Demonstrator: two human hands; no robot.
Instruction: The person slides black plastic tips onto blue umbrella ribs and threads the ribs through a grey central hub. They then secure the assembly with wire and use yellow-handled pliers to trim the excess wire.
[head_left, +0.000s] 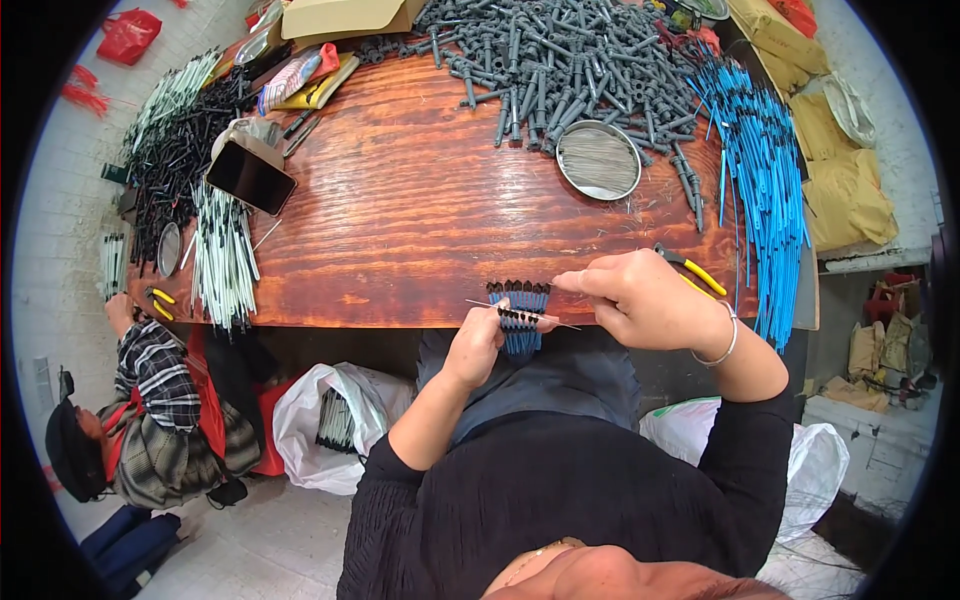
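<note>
My left hand (474, 346) is closed around a row of blue sticks (522, 341) with black, pointed ends, held just in front of the table edge. Thin metal wires (566, 325) run crosswise over the row and stick out at its sides. Beside it, on the right, my right hand (640, 295) is stretched toward the black ends, index finger extended and thumb apart from it. I see nothing held in that hand; whether its fingertip touches the row I cannot tell. A round dish of thin metal pins (598, 160) stands on the table beyond.
Dark grey plastic parts (560, 60) are heaped at the back. Blue sticks (760, 190) pile up at right, near yellow-handled pliers (703, 276). At left lie a phone (250, 177), pale green sticks (222, 250) and black parts (165, 190). Another person (165, 400) sits at the left end.
</note>
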